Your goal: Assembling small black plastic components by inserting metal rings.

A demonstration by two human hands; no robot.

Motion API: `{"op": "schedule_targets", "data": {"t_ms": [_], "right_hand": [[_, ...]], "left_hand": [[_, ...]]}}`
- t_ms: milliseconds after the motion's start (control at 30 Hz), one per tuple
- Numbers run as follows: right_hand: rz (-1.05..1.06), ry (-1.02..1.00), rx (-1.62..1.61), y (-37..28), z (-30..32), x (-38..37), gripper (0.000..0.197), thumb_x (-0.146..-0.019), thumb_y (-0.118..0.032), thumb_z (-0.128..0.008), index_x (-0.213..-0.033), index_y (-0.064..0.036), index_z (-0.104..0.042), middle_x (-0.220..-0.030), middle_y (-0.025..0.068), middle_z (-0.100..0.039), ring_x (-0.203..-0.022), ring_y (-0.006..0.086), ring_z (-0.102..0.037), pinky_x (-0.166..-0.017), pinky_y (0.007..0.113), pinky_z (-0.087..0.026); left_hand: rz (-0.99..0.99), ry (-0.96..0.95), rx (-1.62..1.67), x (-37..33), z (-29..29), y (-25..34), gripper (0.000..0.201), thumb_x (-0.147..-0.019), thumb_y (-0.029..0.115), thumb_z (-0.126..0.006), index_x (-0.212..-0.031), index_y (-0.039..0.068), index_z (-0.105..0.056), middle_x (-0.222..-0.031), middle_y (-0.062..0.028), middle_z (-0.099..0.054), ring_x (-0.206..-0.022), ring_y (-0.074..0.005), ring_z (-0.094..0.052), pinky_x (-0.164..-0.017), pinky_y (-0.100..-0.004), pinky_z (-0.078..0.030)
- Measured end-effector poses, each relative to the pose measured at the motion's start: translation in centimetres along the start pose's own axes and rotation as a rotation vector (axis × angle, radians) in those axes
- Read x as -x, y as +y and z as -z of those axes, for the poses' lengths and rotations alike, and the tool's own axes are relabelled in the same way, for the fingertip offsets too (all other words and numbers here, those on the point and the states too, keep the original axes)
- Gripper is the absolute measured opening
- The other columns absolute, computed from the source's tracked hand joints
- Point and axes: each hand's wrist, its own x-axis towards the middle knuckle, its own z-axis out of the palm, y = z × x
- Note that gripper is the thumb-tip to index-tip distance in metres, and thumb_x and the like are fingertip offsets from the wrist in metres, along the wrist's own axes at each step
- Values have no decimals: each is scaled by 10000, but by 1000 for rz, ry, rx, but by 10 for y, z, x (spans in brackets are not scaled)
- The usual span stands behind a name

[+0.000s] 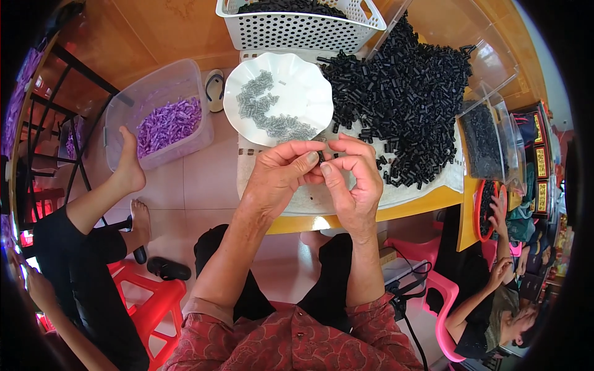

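We hold a small black piece (321,157) just on the near side of the white scalloped plate (303,89), toward its right edge. The left hand (272,176) has its thumb and forefinger pressed together on that piece. The right hand (357,182) meets it there, thumb and fingertips bent in close to the piece; whether they clamp it too, we cannot tell, as the fingers hide part of it.

On the plate we see small see-through grey pieces (252,102), heaped along its left side and its near edge, with one lying apart nearer the middle. To the right of the plate a large pile of black pieces (421,99) spreads over the white cloth (252,176), which also lies under the plate on the yellow table (405,214). Just beyond the plate stands a white perforated basket (303,37) with black pieces in it.

Left of the plate, down on the floor, we see a clear tub (179,153) holding purple pieces (170,123), and a sandal (215,93) between tub and plate. Well to the right of the plate, past the pile, is a clear container (516,145) of black pieces, and nearer us a red-rimmed basket (477,213), with a co-worker's hand (497,213) at it.
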Motion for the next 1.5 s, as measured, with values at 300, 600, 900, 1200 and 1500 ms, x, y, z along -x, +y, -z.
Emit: {"op": "schedule_targets", "data": {"t_ms": [300,600,900,1200,1500], "right_hand": [[-95,53,-121,6,-1,4,90,-841,-63,-729,-877,-14,-664,-1047,130,-643,-1077,291,-611,-906,370,-483],[-290,312,-113,24,34,3,131,-893,17,-664,-1024,27,-670,-1025,80,-630,-819,104,-601,-714,220,-503],[-229,63,189,25,26,5,166,-840,42,-685,-989,-30,-698,-893,59,-638,-652,141,-603,-582,255,-484],[42,-197,638,17,14,0,261,-753,-1,-674,-985,-111,-721,-860,39,-589,-850,232,-572,-749,361,-419],[-389,-43,-68,11,19,1,192,-829,38,-679,-1010,-23,-699,-847,50,-646,-777,116,-602,-707,245,-476]], "left_hand": [[119,8,165,0,3,-2,219,-963,60,-594,-1160,-21,-646,-990,-113,-696,-844,-165,-684,-747,-299,-587],[154,74,316,-3,8,2,240,-961,70,-604,-1179,-27,-620,-1005,-123,-678,-849,-176,-687,-786,-311,-596],[113,97,234,-3,3,0,238,-968,49,-582,-1191,-29,-608,-1053,-139,-669,-900,-194,-681,-816,-324,-590],[118,62,241,-1,0,1,285,-975,48,-565,-1246,-40,-588,-1070,-143,-669,-916,-206,-693,-823,-332,-592],[107,60,202,-1,0,4,275,-969,69,-590,-1226,-28,-609,-1057,-132,-680,-909,-193,-685,-832,-324,-573]]}}
